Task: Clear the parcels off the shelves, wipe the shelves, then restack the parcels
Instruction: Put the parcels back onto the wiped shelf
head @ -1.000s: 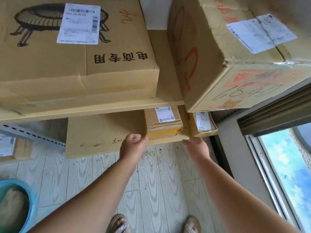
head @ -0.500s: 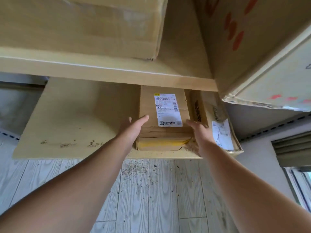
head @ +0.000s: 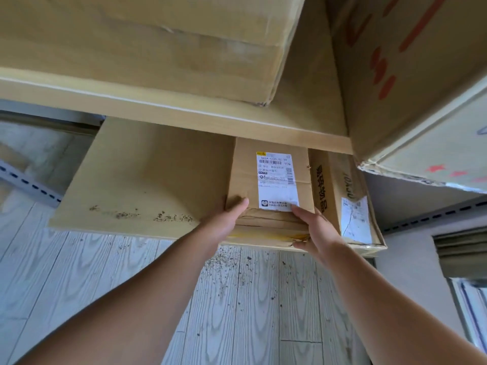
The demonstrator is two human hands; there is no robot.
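From the head camera, looking forward and down, both bare arms reach out to a small cardboard parcel (head: 270,180) that lies flat on the lower shelf (head: 147,177), close to its front edge. The left hand (head: 224,219) grips the parcel's near left corner, thumb lying on the top face and the other fingers hidden down the side. The right hand (head: 315,230) grips the near right corner, thumb on top at the lower edge of the white shipping label (head: 276,180), the remaining fingers curled round the front underside. The parcel sits between the two hands, with yellow tape (head: 263,235) across its front face. Just right of it, touching or nearly so, stands a second parcel (head: 340,191) with black printed characters on its side and its own white label. The bare stretch of the lower shelf to the left carries dark specks of dirt (head: 142,214). Above, on the upper shelf (head: 184,114), rests a large cardboard box (head: 147,40) at left and another large box with red markings (head: 411,75) at right, overhanging the shelf edge. Below lies a pale wood-grain floor (head: 250,299) scattered with similar specks.
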